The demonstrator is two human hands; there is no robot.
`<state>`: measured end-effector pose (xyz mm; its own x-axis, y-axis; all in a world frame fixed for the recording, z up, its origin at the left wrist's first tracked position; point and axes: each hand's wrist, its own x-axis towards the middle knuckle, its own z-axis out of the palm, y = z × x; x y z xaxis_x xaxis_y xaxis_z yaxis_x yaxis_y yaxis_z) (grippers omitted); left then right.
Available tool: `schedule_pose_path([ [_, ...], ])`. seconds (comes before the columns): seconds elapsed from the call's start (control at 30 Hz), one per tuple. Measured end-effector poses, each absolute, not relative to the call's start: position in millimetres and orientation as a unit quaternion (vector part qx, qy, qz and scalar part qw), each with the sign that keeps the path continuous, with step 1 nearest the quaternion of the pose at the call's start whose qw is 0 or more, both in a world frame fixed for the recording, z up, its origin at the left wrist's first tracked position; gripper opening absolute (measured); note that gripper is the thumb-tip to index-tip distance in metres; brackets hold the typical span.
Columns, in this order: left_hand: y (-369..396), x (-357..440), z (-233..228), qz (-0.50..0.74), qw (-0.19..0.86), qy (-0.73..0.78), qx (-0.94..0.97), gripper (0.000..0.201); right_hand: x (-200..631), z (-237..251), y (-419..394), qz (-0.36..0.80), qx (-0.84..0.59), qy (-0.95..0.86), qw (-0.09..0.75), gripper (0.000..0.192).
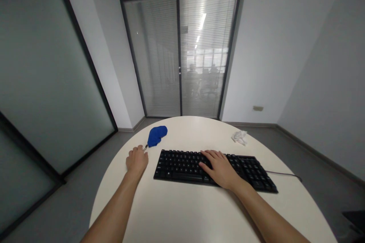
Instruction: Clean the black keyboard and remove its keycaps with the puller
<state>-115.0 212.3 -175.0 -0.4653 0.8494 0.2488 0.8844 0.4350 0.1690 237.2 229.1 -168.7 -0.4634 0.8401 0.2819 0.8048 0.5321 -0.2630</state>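
A round white table (182, 212) fills the lower half of the view, set in a room with grey floor, white walls, frosted glass panels on the left and a double glass door with lowered blinds (182, 53) straight ahead. On the table, a black keyboard (176, 165) lies across the middle, its dark cable (285, 174) trailing off to the right edge. The right hand (218, 167) rests flat on the keys near the keyboard's centre, fingers spread and extended, gripping nothing. The left hand (137, 159) lies on the tabletop just left of the keyboard, its fingers curled; its fingertips meet the thin handle end of a blue duster (156, 135), and whether they actually pinch it cannot be told from this angle. The blue head of that duster sits just beyond the keyboard's far left corner, near the table's far edge. A crumpled white tissue (239, 137) lies well apart, beyond the keyboard's right half.
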Motion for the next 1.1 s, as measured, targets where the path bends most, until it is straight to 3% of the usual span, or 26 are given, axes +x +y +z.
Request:
schedule_pose_path([
  [0.37, 213, -122, -170, -0.170, 0.047, -0.844, -0.506, 0.042, 238, -165, 224, 0.062, -0.479, -0.856, 0.186, 0.052],
  [0.6, 214, -111, -156, -0.315, 0.123, -0.754, -0.563, 0.037, 237, -156, 225, 0.080, -0.495, -0.848, 0.174, 0.045],
  [0.77, 223, -95, -159, -0.465, 0.031, -0.621, -0.631, 0.034, 233, -148, 225, 0.070, -0.549, -0.822, 0.133, 0.037],
  [0.93, 224, -79, -167, -0.540, -0.063, -0.548, -0.635, 0.029, 230, -143, 220, 0.058, -0.603, -0.790, 0.097, 0.036],
  [1.1, 219, -64, -168, -0.598, -0.180, -0.507, -0.594, 0.029, 225, -147, 222, 0.026, -0.600, -0.791, 0.118, 0.031],
])
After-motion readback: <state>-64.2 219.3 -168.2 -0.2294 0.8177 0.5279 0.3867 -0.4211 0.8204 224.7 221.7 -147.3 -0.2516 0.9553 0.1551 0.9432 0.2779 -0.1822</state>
